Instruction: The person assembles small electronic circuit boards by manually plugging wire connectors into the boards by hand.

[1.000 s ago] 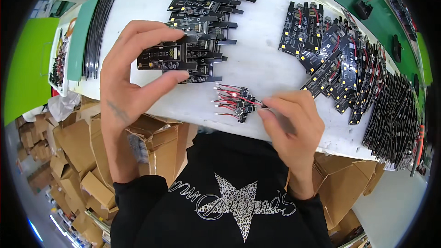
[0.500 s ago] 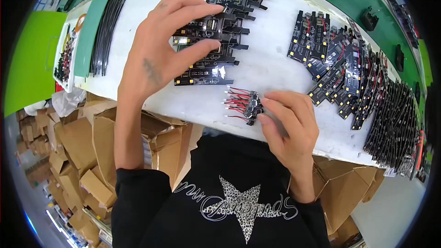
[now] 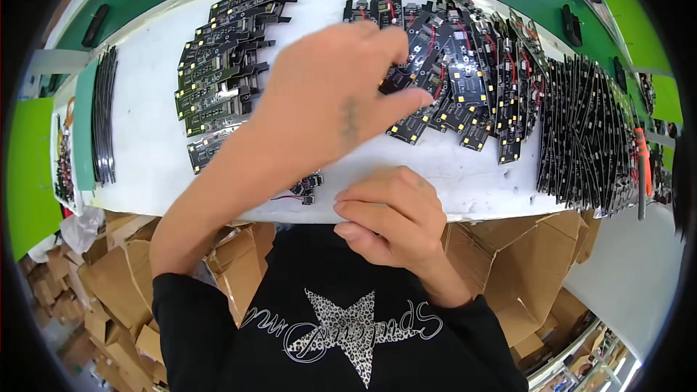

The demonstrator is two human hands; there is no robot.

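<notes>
My left hand reaches across over the heap of black circuit boards with red wires. Its thumb and forefinger are apart, and boards show between them; the other fingertips are hidden. Near the table's front edge, my right hand is closed with its fingers curled toward the thumb. Whatever it may hold cannot be made out. Small black modules with red wires lie partly covered beneath my left forearm. Farther left, an overlapping row of black circuit boards with yellow squares rests on the white table.
Thin black strips are heaped at the right, beside an orange-handled tool. At the far left are a green board, dark strips and a tray of small parts. Cardboard boxes stand below the table's front edge.
The view has shifted right. My left hand has moved from the left row of boards to the wired heap. My right hand has left the small modules, and its fingers have closed.
</notes>
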